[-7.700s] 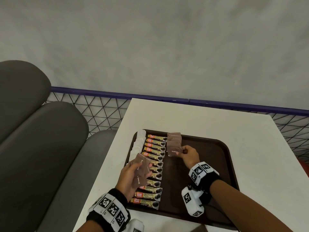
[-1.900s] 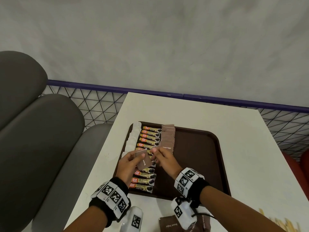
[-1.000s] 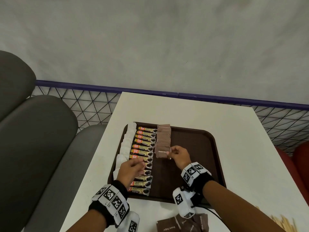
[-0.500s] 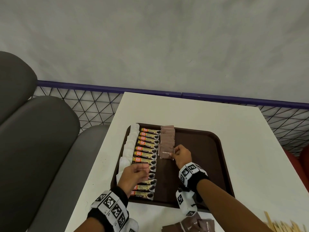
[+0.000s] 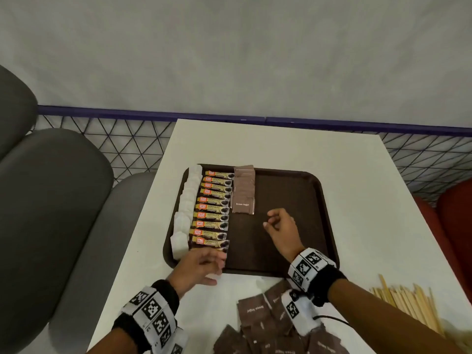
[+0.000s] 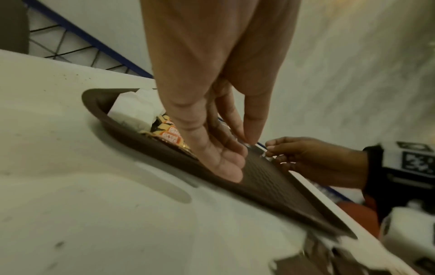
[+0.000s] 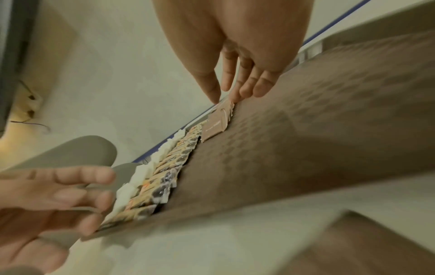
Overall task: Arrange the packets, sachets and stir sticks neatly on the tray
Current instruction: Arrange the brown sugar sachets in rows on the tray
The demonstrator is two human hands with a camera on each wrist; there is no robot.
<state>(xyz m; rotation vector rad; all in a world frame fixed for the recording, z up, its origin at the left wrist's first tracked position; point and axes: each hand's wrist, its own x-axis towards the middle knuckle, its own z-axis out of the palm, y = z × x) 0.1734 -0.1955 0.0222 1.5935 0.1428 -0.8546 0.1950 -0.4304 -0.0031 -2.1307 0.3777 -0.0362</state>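
Note:
A dark brown tray [image 5: 293, 200] lies on the white table. Along its left side run a column of white sachets [image 5: 187, 200], a column of coffee granule sticks [image 5: 213, 208] and an overlapped row of brown sugar packets [image 5: 244, 192]. My right hand [image 5: 279, 226] hovers empty over the tray's middle, fingers loosely curled, just below the last brown packet [image 7: 215, 127]. My left hand [image 5: 201, 264] is empty at the tray's near left rim [image 6: 146, 141], fingers relaxed. Loose brown sugar packets [image 5: 268, 325] lie on the table in front of the tray. Wooden stir sticks [image 5: 406, 307] lie in a heap at the right.
Grey padded seats [image 5: 51, 200] stand left of the table. A black mesh fence with a blue rail [image 5: 255, 121] runs behind it, below a grey wall. Red seats [image 5: 452, 213] show at the far right. The tray's right half [image 5: 293, 187] is bare.
My right hand has let go of the brown packet, now laid at the row's near end, and drawn back. My left hand has dropped toward the tray's near rim. The view has tilted down.

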